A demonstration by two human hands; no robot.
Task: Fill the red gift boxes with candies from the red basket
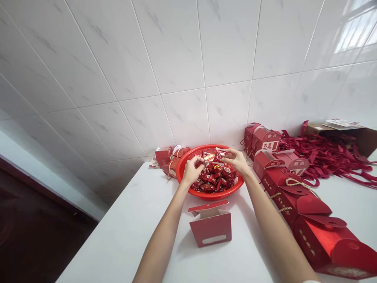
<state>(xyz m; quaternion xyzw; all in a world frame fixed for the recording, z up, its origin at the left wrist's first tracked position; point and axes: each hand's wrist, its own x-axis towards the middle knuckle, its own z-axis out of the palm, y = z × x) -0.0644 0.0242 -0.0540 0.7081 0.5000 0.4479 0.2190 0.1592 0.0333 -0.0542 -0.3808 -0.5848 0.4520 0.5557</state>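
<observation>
A red plastic basket (235, 188) on the white table holds a heap of red-wrapped candies (213, 179). My left hand (192, 171) is over the basket's left side, its thumb and fingers drawn together among the candies; what they pinch is too small to make out. Over the right side, my right hand (238, 162) grips a red-and-white candy packet (220, 155) between thumb and fingers. Nearer to me, between my forearms, stands a red paper gift box (211, 228) with its top flaps apart and a white oval label on its front.
Closed red gift boxes (312, 204) line the table's right side. Behind them lie tangled dark red ribbons (321, 151) and a cardboard box (369, 141). More red packages (169, 161) sit left of the basket. A tiled wall (182, 114) rises behind the table (123, 232).
</observation>
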